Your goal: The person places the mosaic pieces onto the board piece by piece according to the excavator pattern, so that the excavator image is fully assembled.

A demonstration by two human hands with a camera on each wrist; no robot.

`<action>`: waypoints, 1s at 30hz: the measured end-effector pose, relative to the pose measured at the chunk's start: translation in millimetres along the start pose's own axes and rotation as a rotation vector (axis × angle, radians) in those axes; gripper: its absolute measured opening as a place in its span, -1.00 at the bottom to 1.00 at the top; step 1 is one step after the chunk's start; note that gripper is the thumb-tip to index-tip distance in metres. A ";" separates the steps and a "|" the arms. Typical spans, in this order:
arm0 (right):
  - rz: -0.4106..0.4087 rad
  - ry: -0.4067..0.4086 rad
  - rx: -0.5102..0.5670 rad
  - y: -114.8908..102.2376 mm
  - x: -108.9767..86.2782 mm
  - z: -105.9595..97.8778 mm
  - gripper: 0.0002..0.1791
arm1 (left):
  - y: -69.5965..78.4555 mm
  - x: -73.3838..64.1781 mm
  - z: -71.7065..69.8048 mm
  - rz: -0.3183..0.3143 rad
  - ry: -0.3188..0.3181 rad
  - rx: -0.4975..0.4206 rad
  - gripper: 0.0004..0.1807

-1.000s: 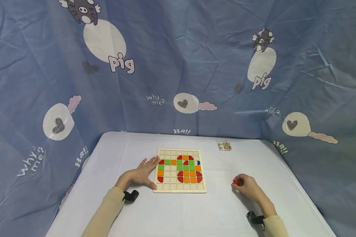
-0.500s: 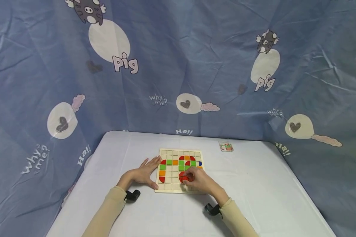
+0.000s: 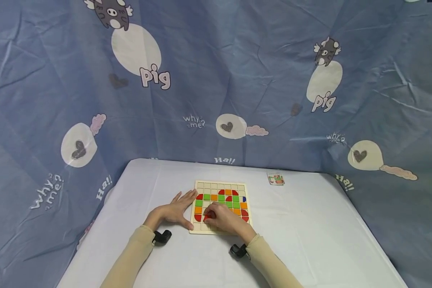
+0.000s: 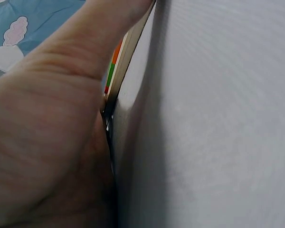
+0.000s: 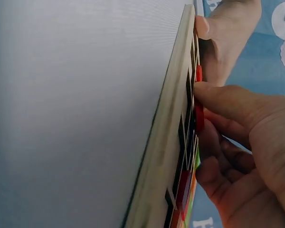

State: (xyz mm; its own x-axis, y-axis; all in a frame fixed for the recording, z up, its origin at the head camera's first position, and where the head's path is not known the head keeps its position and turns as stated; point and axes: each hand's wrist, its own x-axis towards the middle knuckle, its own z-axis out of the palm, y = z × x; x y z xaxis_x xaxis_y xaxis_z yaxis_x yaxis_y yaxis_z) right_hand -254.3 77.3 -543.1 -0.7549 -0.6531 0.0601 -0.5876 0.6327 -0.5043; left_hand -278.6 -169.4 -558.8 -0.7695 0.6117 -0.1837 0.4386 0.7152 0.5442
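Observation:
A square wooden grid board (image 3: pixel 221 231) lies flat on the white table, with red, orange, green and blue tiles set in its cells. The left hand (image 3: pixel 173 210) rests at the board's left edge, fingers spread and touching its frame. Over the lower left part of the board, the right hand (image 3: pixel 221 217) pinches a red tile (image 3: pixel 207 218) between thumb and fingers. In the right wrist view this red tile (image 5: pixel 199 114) sits at the board's surface, under the thumb tip. The right hand hides some middle cells.
A small picture card (image 3: pixel 275 179) with a coloured pattern lies behind the board to the right. The white table (image 3: pixel 309 232) stretches out right of the board. A blue cloth (image 3: pixel 201 80) with printed pigs hangs behind it.
The right hand has come from the right side of the table, leftward over the board, holding the red tile. The left hand has stayed at the board's edge. The view has shifted slightly.

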 end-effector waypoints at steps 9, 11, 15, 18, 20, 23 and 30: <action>0.034 -0.023 0.017 -4.2 -0.3 -6.8 -0.84 | 0.9 0.6 -0.4 0.006 -0.003 -0.014 0.44; 0.021 -0.034 0.004 -4.3 0.6 -7.0 -0.84 | 0.6 0.8 -0.4 -0.001 -0.005 -0.011 0.44; -0.015 -0.051 -0.028 -5.4 3.3 -7.7 -0.80 | 0.3 0.5 -0.9 -0.009 -0.010 -0.007 0.46; -0.001 -0.051 -0.015 -5.8 3.7 -7.6 -0.81 | 1.0 -0.1 -1.3 -0.008 -0.010 -0.012 0.46; 0.023 -0.042 0.006 -5.5 3.6 -7.1 -0.83 | 1.7 -0.6 -1.4 -0.006 -0.011 -0.016 0.45; 0.048 -0.026 0.024 -5.3 3.8 -6.4 -0.85 | 2.4 -1.9 -1.7 -0.008 -0.008 -0.013 0.45; 0.063 -0.032 0.018 -7.1 3.1 -7.0 -0.85 | 2.6 -3.0 0.4 0.009 0.006 -0.021 0.44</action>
State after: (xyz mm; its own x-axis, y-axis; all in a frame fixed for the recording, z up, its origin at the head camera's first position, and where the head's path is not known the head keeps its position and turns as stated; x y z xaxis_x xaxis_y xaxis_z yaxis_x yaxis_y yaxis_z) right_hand -254.5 73.7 -533.2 -0.7802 -0.6255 0.0004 -0.5339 0.6657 -0.5213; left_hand -274.9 -169.2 -557.2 -0.7684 0.6158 -0.1743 0.4356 0.7028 0.5625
